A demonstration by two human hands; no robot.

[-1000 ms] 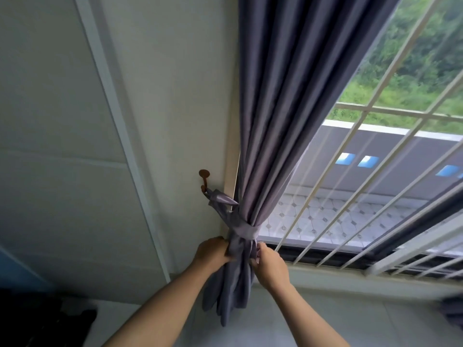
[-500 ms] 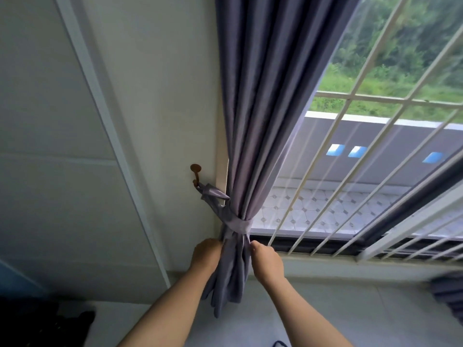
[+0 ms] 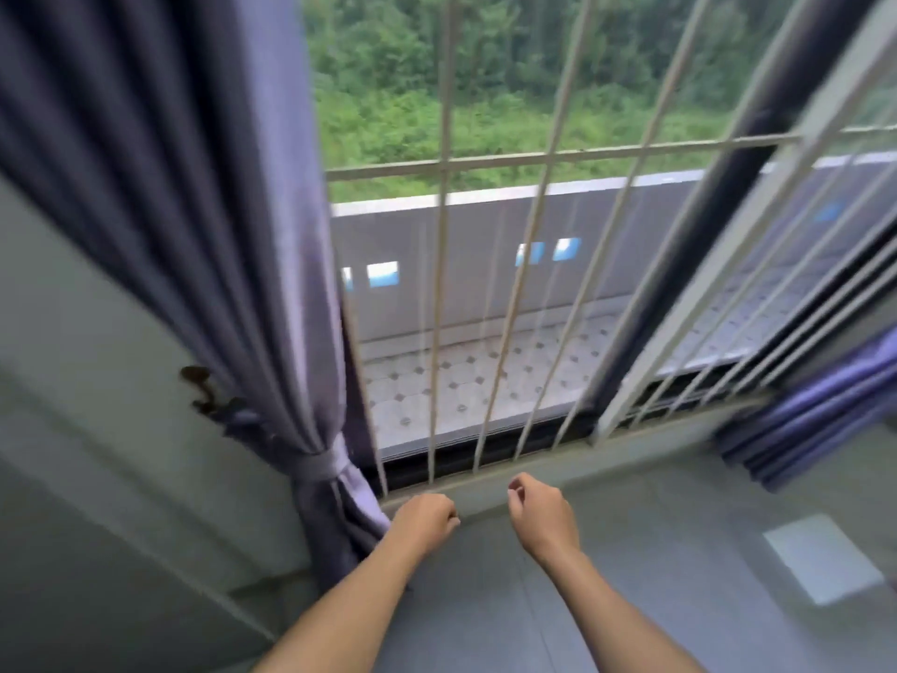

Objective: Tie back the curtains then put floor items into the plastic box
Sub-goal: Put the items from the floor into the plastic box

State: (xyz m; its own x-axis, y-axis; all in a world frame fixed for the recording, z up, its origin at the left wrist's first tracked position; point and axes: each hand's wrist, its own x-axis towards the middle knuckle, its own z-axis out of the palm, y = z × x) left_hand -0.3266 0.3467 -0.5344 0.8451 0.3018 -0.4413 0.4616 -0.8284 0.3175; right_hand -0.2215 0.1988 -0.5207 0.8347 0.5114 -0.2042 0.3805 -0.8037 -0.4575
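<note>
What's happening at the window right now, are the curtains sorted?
A person stands at the barred window. The left curtain is gathered by a tieback running toward the wall hook. Left hand and right hand hang loosely curled near the sill, holding nothing. The right curtain shows only partly at the frame edge; whether it is tied cannot be told.

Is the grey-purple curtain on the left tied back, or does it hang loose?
Tied back. A band of the same cloth gathers the grey-purple curtain and runs to the brown wall hook. Neither hand touches it.

Grey-purple curtain (image 3: 233, 235), cream window bars (image 3: 534, 225), brown hook (image 3: 196, 381), white diamond-dotted tiles (image 3: 461, 381) outside.
</note>
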